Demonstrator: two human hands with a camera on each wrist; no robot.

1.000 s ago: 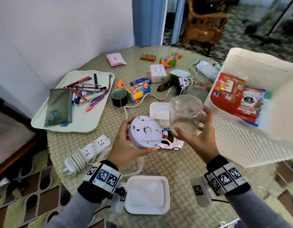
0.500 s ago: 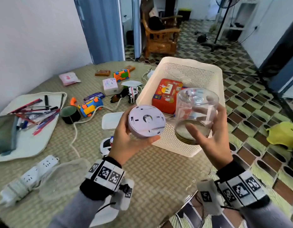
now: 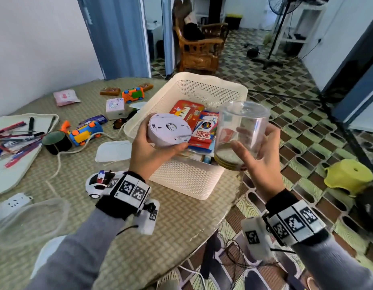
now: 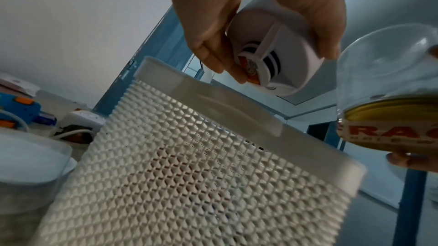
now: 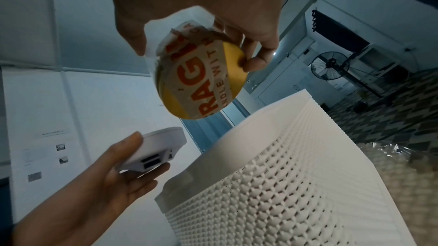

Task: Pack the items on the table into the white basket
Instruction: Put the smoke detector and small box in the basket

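My left grip (image 3: 152, 151) clasps the round white device (image 3: 170, 129) above the white basket (image 3: 185, 178), which contains a red box (image 3: 186, 111) and coloured-pencil pack (image 3: 204, 130). My right grip (image 3: 259, 158) clasps the clear jar (image 3: 242, 130); its taped lid's label is partly hidden.

Jar (image 5: 201, 79) lid tape reads "RAG…" & "NDLE WIT"; pencil box (image 3: 204, 132) in basket: "Color pencils".
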